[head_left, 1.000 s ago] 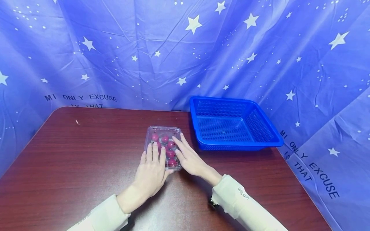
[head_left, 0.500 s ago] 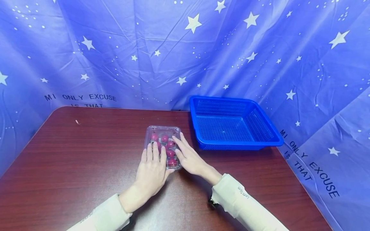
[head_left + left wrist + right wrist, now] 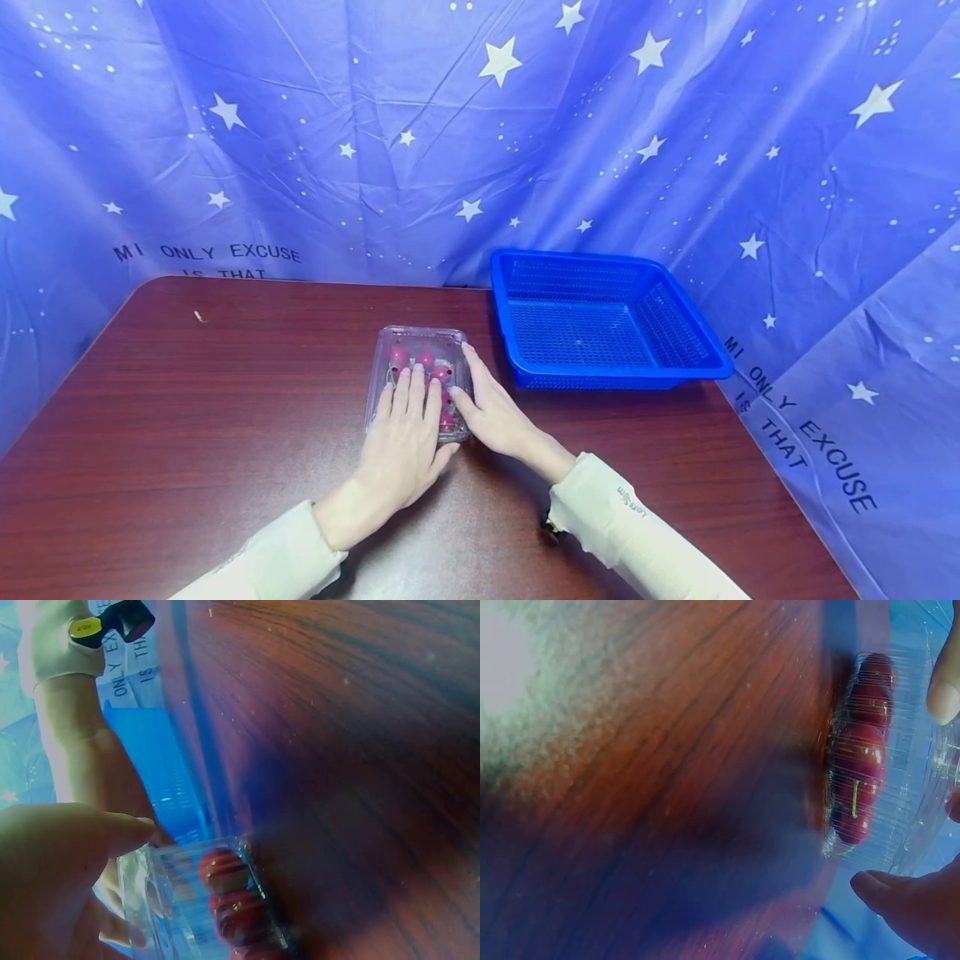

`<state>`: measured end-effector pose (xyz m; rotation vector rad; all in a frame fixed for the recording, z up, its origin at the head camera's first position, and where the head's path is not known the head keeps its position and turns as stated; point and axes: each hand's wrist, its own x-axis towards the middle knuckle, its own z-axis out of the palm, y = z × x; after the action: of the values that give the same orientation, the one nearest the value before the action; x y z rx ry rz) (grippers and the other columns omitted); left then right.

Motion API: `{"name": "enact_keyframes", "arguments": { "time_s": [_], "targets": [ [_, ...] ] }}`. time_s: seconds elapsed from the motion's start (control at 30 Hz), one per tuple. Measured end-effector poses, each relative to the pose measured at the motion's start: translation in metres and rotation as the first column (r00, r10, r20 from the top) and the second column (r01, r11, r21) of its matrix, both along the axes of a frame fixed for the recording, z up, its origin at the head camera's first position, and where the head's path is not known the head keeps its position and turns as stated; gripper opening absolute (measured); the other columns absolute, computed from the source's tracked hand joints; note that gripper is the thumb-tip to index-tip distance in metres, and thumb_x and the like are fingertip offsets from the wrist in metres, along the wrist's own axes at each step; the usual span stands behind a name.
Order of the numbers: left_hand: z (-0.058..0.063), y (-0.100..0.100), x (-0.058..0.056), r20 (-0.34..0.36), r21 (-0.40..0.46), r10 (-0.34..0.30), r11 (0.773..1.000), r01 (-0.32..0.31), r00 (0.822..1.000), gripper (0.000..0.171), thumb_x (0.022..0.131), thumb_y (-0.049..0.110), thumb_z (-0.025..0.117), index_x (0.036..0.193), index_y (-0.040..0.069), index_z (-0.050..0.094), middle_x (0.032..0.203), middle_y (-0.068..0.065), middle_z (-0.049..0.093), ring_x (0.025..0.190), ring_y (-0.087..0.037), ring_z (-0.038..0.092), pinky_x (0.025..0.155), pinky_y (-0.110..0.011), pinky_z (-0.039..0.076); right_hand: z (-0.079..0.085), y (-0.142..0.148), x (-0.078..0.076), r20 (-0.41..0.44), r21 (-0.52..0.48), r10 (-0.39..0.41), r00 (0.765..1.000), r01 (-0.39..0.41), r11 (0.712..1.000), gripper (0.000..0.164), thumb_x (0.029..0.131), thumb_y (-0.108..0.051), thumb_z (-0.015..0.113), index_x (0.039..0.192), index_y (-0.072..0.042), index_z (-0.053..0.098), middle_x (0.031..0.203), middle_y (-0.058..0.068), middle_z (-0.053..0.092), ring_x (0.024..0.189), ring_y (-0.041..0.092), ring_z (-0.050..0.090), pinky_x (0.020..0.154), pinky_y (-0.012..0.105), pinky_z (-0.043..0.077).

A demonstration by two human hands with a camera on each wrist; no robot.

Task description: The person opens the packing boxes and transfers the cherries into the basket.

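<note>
Clear plastic box (image 3: 427,337), round red fruits (image 3: 425,359) inside, lies below left of centre in the head view; left hand (image 3: 403,450) rests atop it, fingers straight; right hand (image 3: 498,412), fingers extended, touches its side

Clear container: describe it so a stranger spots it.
On the brown table, find the blue basket. Left of it in the head view, partly beneath the left hand, sits the clear container; unlike the basket, it is transparent, with round red pieces inside.
</note>
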<state>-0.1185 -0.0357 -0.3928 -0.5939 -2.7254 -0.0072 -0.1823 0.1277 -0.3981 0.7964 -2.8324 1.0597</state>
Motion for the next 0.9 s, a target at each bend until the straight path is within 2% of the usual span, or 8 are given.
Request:
{"name": "enact_keyframes", "arguments": {
  "time_s": [0.27, 0.4, 0.57, 0.73, 0.9],
  "targets": [
    [-0.002, 0.002, -0.003, 0.001, -0.016, 0.02, 1.0, -0.02, 1.0, 0.079, 0.089, 0.056, 0.053, 0.137, -0.006, 0.046, 0.142, -0.029, 0.049, 0.131, -0.042, 0.045, 0.103, -0.057, 0.04, -0.002, 0.0, 0.002, 0.016, -0.031, -0.032, 0.999, 0.033, 0.999, 0.063, 0.099, -0.022, 0.047, 0.149, 0.007, 0.021, 0.155, 0.027, 0.031, 0.142, 0.032, 0.03, 0.115, 0.053, 0.029],
    [-0.003, 0.002, -0.004, -0.043, -0.025, 0.007, 1.0, -0.008, 0.999, 0.077, 0.089, 0.058, 0.052, 0.135, -0.005, 0.05, 0.138, -0.028, 0.054, 0.126, -0.041, 0.05, 0.099, -0.055, 0.044, -0.003, 0.001, 0.006, 0.078, -0.081, -0.082, 0.994, 0.088, 0.993, 0.066, 0.099, -0.025, 0.049, 0.149, 0.008, 0.021, 0.151, 0.029, 0.037, 0.135, 0.032, 0.042, 0.112, 0.052, 0.034],
    [-0.006, 0.001, -0.004, -0.108, -0.016, -0.005, 1.0, 0.004, 0.994, 0.075, 0.088, 0.058, 0.053, 0.131, -0.004, 0.053, 0.133, -0.027, 0.058, 0.121, -0.04, 0.054, 0.096, -0.053, 0.048, -0.005, 0.001, 0.011, 0.158, -0.096, -0.15, 0.976, 0.166, 0.981, 0.063, 0.101, -0.03, 0.045, 0.147, 0.008, 0.025, 0.144, 0.03, 0.046, 0.126, 0.034, 0.052, 0.109, 0.053, 0.038],
    [-0.011, 0.002, -0.004, -0.138, -0.017, 0.0, 1.0, -0.002, 0.99, 0.075, 0.088, 0.057, 0.053, 0.132, -0.003, 0.053, 0.134, -0.027, 0.058, 0.122, -0.04, 0.054, 0.097, -0.054, 0.048, -0.007, 0.002, 0.013, 0.14, -0.085, -0.174, 0.975, 0.187, 0.979, 0.051, 0.102, -0.023, 0.04, 0.144, 0.005, 0.036, 0.142, 0.028, 0.05, 0.128, 0.035, 0.049, 0.108, 0.054, 0.037],
    [-0.013, 0.003, -0.004, -0.145, -0.008, 0.006, 1.0, -0.008, 0.989, 0.074, 0.088, 0.056, 0.054, 0.132, -0.004, 0.053, 0.135, -0.027, 0.057, 0.123, -0.041, 0.053, 0.097, -0.055, 0.046, -0.008, 0.006, 0.013, 0.097, -0.071, -0.146, 0.985, 0.153, 0.986, 0.046, 0.101, -0.014, 0.041, 0.143, 0.005, 0.039, 0.144, 0.028, 0.048, 0.133, 0.037, 0.043, 0.11, 0.055, 0.034]
  ]
}}
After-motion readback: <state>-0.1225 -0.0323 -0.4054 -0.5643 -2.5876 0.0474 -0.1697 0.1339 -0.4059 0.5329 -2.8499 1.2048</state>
